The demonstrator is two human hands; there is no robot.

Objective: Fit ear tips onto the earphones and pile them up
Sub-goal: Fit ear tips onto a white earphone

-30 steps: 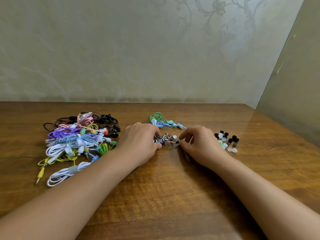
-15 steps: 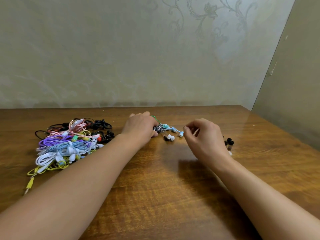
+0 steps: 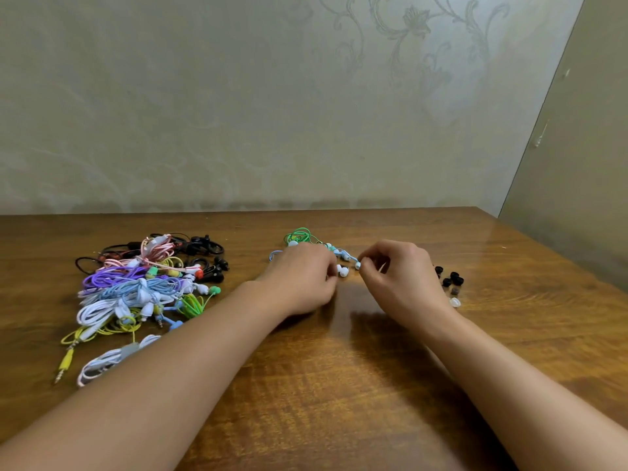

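- At the middle of the counter (image 3: 339, 385), the left hand (image 3: 300, 278) lies with fingers curled; two white earbuds (image 3: 342, 270) stick out at its fingertips, so it seems to hold an earphone, but the grip itself is hidden.
- Just beside it, the right hand (image 3: 399, 277) has its fingers bent and pinches a small pale blue earbud (image 3: 357, 265) between thumb and finger.
- Behind the hands lie a green earphone cable (image 3: 299, 235) and a light blue one (image 3: 339, 252), loosely coiled, close to the knuckles.
- To the right of the right hand, a small group of loose ear tips (image 3: 450, 282) sits on the wood, mostly black, with one clear tip (image 3: 455, 302) nearest.
- Well apart on the left, a pile of earphones (image 3: 142, 287) in many colours rests on the counter: pink, purple, blue, white, yellow, black.
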